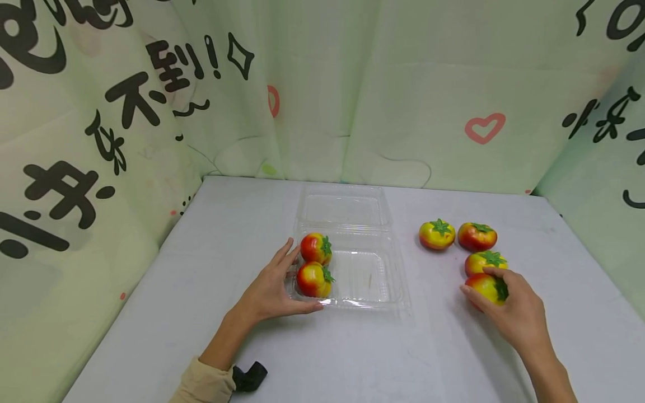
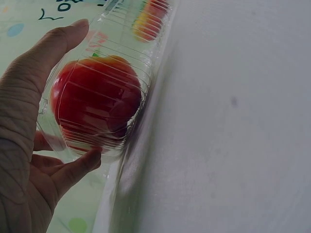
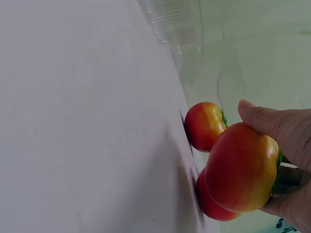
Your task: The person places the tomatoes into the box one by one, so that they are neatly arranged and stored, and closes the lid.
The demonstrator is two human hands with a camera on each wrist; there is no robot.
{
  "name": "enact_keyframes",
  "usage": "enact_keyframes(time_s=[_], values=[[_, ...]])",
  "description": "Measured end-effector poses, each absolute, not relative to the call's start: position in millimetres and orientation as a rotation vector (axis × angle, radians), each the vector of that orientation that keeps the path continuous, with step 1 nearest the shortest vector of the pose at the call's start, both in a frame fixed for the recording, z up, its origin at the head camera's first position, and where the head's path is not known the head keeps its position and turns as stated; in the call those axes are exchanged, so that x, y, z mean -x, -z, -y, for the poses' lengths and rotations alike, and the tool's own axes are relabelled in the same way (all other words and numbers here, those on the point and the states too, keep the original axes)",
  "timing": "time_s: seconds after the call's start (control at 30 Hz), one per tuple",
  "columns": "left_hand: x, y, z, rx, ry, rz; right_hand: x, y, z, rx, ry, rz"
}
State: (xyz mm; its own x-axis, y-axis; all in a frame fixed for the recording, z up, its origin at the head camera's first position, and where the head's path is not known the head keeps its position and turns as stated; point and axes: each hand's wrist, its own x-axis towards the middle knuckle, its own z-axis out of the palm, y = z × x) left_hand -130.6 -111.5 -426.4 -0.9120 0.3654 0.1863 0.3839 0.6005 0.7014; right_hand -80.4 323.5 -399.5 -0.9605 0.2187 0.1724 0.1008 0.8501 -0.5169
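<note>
A clear plastic clamshell box lies on the table with its lid folded back. Two red-and-yellow tomatoes with green leafy tops sit in a column along its left side. My left hand holds the box at that side, thumb at the front corner and fingers along the left wall, as the left wrist view shows too. To the right, my right hand pinches a tomato between thumb and fingers. It appears raised off the table in the right wrist view.
Close beyond the held one is another tomato. Farther back are a yellower tomato and a redder one. A black object shows beside the left sleeve. Printed curtains enclose the table's back and sides.
</note>
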Motion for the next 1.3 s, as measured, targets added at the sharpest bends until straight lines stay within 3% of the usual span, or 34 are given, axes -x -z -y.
enact_keyframes(time_s=[1.3], values=[[132,428,112,0.656,1.251,2.783,101,378,-287,0.170,-0.850,2.764]])
